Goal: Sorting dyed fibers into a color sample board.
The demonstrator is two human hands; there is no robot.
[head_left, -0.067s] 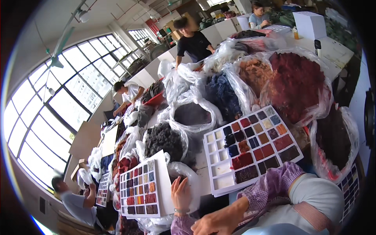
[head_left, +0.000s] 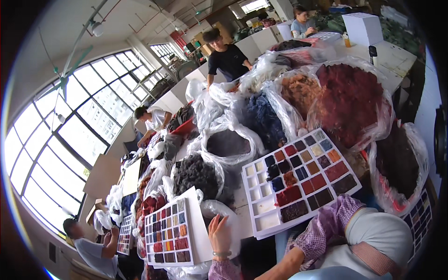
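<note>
Near the bottom middle of the frame, the left hand (head_left: 219, 235) was held up, its fingers nearly straight and a little apart, with nothing to be seen in it. Just to its left was the small white grid tray (head_left: 170, 264), filled with bits of coloured fluff, with a white board (head_left: 198, 231) sticking out behind it. Up and to the right of the hand lay the big white grid tray (head_left: 266, 221), its bottom left corner closest to that hand. As far as the bent view could show, its long side ran from lower left to upper right. The right forearm (head_left: 282, 265) slanted down past the lower edge, so the right hand was out of sight and I could not tell what it held. The purple right sleeve (head_left: 322, 224) came closest to the big tray, over its lower right part. Farther out, dark grey fluff (head_left: 196, 175) sat left of the big tray, blue fluff (head_left: 262, 109) above it, and red fluff (head_left: 352, 100) at the upper right.
</note>
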